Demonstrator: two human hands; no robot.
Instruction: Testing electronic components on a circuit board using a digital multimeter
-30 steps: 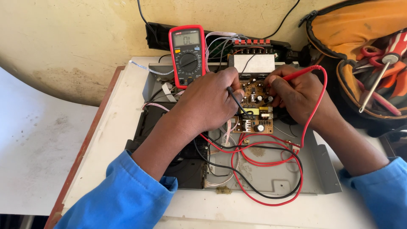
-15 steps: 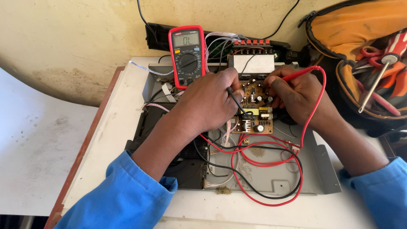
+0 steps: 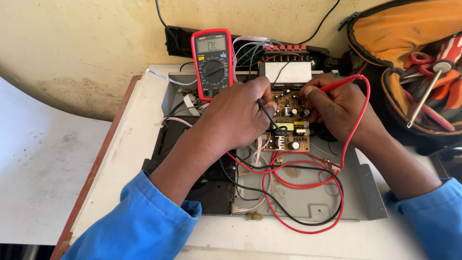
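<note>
Head view, steeply downward, close

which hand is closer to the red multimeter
Left. The left hand, holding the black probe, sits just below and right of the red multimeter. The right hand, with the red probe, is farther right, across the circuit board.

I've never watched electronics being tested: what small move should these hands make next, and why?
Probably glance up at the red-cased multimeter. The left hand holds the black probe and the right hand the red probe, both tips on the brown circuit board.
</note>
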